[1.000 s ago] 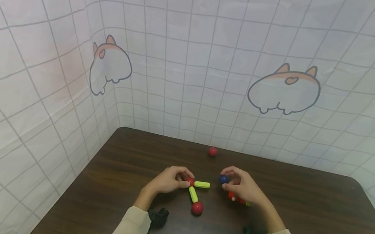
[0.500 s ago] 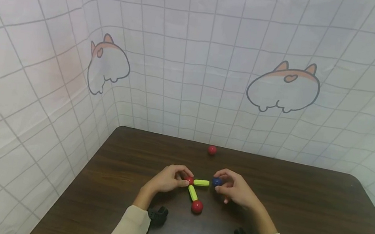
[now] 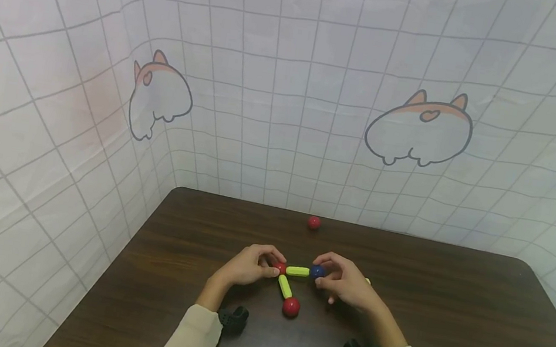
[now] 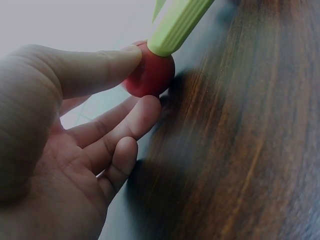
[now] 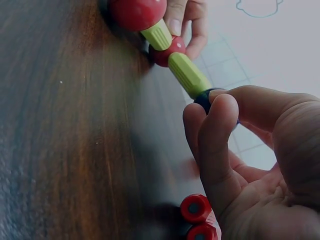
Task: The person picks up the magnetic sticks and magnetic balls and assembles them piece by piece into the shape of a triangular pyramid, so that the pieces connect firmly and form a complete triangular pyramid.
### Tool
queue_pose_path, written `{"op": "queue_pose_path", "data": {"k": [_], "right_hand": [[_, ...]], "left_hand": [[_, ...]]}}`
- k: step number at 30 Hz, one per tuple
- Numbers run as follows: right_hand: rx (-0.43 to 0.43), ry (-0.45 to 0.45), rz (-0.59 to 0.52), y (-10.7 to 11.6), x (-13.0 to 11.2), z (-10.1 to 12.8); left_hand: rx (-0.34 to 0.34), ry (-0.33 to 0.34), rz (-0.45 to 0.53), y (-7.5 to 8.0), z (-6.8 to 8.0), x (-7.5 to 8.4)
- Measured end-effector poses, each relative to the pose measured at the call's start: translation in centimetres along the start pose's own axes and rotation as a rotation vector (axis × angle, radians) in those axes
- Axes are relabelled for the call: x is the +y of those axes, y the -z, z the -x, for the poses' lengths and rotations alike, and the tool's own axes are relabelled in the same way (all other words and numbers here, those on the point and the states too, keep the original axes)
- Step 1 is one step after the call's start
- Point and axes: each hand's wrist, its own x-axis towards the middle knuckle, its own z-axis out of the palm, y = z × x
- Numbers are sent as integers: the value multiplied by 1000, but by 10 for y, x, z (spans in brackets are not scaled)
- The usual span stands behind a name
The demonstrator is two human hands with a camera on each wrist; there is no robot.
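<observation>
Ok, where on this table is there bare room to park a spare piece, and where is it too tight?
Bare wood shows along the table to the right of the right hand, on the left strip beside the left hand, and behind the hands around the lone red ball. It is crowded between the hands, where the green rods and blue ball sit.

You sit at a dark brown wooden table [image 3: 450,316] with rounded far corners and a visible grain running across it. A white cloth backdrop [image 3: 291,80] with a grey grid wraps around the table's far and left edges, creasing where it bends. Two cartoon animal prints sit on it: one [image 3: 159,96] on the left fold, one [image 3: 419,131] on the right. The light is soft and even.
</observation>
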Motion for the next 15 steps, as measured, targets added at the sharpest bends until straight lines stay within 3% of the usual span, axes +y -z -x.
{"op": "queue_pose_path", "data": {"k": [15], "right_hand": [[1, 15, 38, -1, -3, 5]], "left_hand": [[-2, 3, -5, 0, 0, -1]]}}
